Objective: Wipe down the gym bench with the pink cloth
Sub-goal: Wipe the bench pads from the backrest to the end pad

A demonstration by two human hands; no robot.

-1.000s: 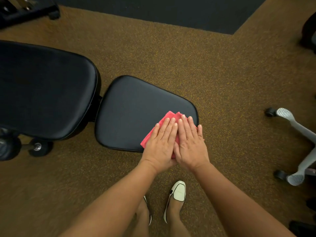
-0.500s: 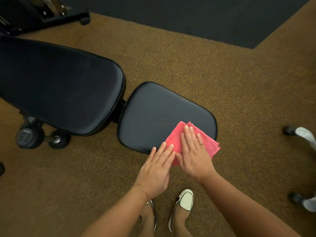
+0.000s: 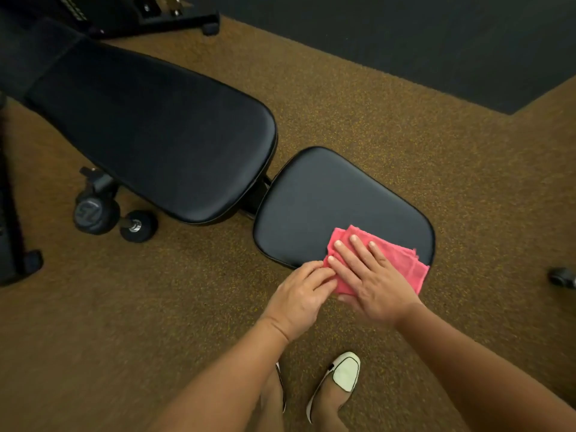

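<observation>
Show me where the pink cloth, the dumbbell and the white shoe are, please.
pink cloth (image 3: 402,260): head view, on its bare right half beside the fingers.
dumbbell (image 3: 93,212): head view, on the larger numbered end.
white shoe (image 3: 344,374): head view, on its pale toe panel.

My right hand (image 3: 372,283) lies flat, fingers spread, on a folded pink cloth (image 3: 388,261) at the near edge of the black gym bench seat pad (image 3: 327,207). My left hand (image 3: 297,300) pinches the cloth's left corner with curled fingertips. The longer back pad (image 3: 149,135) stretches away to the left. A dumbbell (image 3: 113,215) rests on the speckled brown floor (image 3: 405,126) beside it. My white shoe (image 3: 344,374) shows below.
</observation>
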